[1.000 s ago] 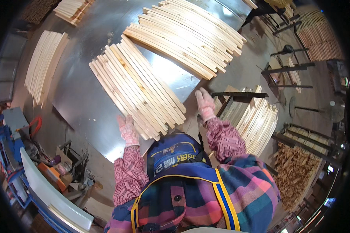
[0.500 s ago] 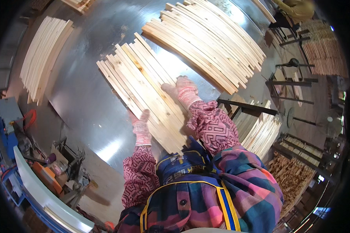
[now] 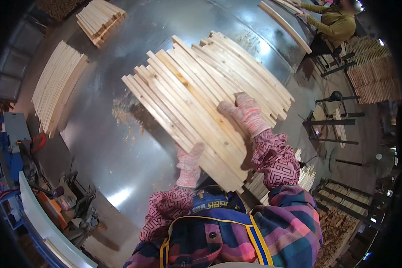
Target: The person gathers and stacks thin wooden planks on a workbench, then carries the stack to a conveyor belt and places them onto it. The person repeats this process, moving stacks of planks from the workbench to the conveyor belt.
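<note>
A bundle of long pale wooden slats is lifted at its near end above a shiny metal table. My left hand, in a pink knitted glove, grips the bundle's near left edge from below. My right hand, gloved the same way, presses flat on top of the slats near their right side. A second stack of slats lies behind, partly hidden by the lifted bundle.
More slat piles lie at the table's left and far left corner. Sawdust is scattered on the metal. Another person works at the far right. Metal racks and slat stacks stand right; a machine at left.
Both hands moved onto the near bundle and raised its near end, so it now overlaps the stack behind. My right hand went from the table edge to the top of the slats.
</note>
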